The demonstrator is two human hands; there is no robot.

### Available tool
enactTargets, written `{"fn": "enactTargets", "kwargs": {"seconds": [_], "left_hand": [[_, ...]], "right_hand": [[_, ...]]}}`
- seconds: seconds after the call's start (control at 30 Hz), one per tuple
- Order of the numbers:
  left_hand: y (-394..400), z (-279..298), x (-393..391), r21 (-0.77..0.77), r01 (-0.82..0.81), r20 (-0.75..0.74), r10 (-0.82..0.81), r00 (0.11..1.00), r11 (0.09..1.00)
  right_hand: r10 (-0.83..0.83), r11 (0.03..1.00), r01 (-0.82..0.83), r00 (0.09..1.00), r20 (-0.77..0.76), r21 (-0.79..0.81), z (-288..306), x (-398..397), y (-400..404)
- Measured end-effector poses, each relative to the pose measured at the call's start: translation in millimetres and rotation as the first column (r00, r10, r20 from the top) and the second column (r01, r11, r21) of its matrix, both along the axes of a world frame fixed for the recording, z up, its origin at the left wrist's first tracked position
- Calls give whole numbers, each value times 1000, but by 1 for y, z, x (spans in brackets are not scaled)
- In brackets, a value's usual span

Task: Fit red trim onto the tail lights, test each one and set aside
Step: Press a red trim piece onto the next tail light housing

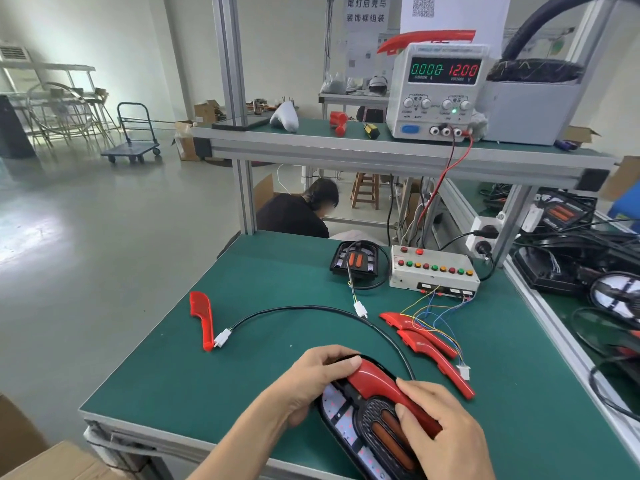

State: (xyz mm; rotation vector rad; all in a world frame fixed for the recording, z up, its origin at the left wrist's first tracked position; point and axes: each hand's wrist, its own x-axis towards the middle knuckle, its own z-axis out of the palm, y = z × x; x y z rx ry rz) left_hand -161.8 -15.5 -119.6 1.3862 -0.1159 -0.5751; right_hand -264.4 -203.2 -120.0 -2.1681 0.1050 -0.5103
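Observation:
A black tail light (360, 427) with amber lenses lies at the near edge of the green bench (173, 368). A red trim piece (377, 382) sits along its upper edge. My left hand (318, 379) grips the far end of the light, thumb on the trim's tip. My right hand (440, 417) presses the trim's lower part with fingers and thumb curled round it. The light's black cable (311, 308) arcs to a white plug (222, 338). Two more red trims (436, 355) lie to the right, one red trim (202, 317) to the left.
A grey test box (433, 271) with coloured buttons and loose wires stands at the back right, next to another tail light (356, 261). A power supply (440, 91) on the shelf reads 12.00 V. More lights and cables fill the right-hand bench (588, 265). A person sits behind the bench.

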Motion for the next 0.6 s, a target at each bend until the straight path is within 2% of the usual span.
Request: {"fn": "enactTargets", "kwargs": {"seconds": [0.1,0.23,0.6], "left_hand": [[-1,2,-6,-88,26,-62,-32,998,996],[-1,6,-12,30,28,102,-31,994,999],[0,1,-22,13,-76,175,73,982,997]], "right_hand": [[-6,1000,8,996,91,-28,-7,-2,-2],[13,999,-7,990,144,-47,-11,-3,-4],[126,991,-120,986,110,-57,-5,-2,-7]]}}
